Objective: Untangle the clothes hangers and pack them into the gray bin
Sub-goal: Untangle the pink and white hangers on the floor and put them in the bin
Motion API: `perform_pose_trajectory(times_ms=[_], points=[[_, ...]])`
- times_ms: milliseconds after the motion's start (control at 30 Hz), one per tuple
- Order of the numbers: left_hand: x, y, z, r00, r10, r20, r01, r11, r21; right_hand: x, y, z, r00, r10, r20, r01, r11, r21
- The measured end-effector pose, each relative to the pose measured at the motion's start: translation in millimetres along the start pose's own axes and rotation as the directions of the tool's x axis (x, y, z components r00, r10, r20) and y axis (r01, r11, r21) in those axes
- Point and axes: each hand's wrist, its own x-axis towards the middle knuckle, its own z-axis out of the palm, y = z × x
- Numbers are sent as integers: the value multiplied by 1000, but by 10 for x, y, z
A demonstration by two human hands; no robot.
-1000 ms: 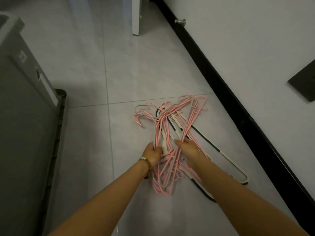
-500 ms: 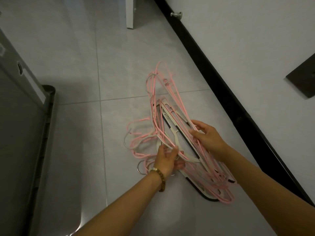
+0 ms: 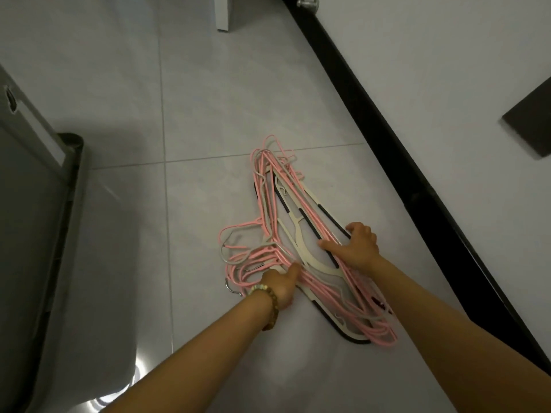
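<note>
Tangled clothes hangers (image 3: pixel 298 223), pink wire mixed with cream-and-black plastic, lie flat on the tile floor (image 3: pixel 185 84), centre-right of frame. Left grip (image 3: pixel 281 286) curls round the pink bundle near the hooks, thumb laid along it; beaded bracelet (image 3: pixel 267 298) on that wrist. Right grip (image 3: pixel 356 245) is hooked over the pile's right-hand edge, thumb stretched across the wires. Gray bin (image 3: pixel 26 248) sits at the left edge, well apart from the pile. Black baseboard (image 3: pixel 387 138) runs diagonally on the right.
</note>
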Motion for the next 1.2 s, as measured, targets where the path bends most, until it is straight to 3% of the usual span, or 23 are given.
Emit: perform_pose_trajectory(times_ms=[67,167,300,467,567,700,933,1200], points=[[-37,16,-24,1000,-5,9,5,1000,-11,-9,-42,-8,999,32,29,-30,998,-60],[-98,-9,-65,1000,16,12,-18,981,191,-75,-105,6,993,68,96,-57,992,-116],[-221,-31,-143,996,39,79,-70,895,440,-281,-113,169,987,39,153,-70,977,203],[-340,-77,-491,996,62,56,-83,843,531,-497,-140,270,997,-18,78,8,992,128],[-377,-211,-665,988,147,-47,-105,866,488,-637,-216,414,990,-28,141,-14,956,293],[-400,-401,-788,947,210,-241,-111,923,369,-734,-329,525,965,48,259,-177,846,503],[-439,-512,-933,917,262,-300,-216,960,177,-703,-439,506,867,194,459,-427,764,484],[-460,-562,-988,908,263,-327,-234,964,125,-798,-540,563,790,76,609,-524,598,606]])
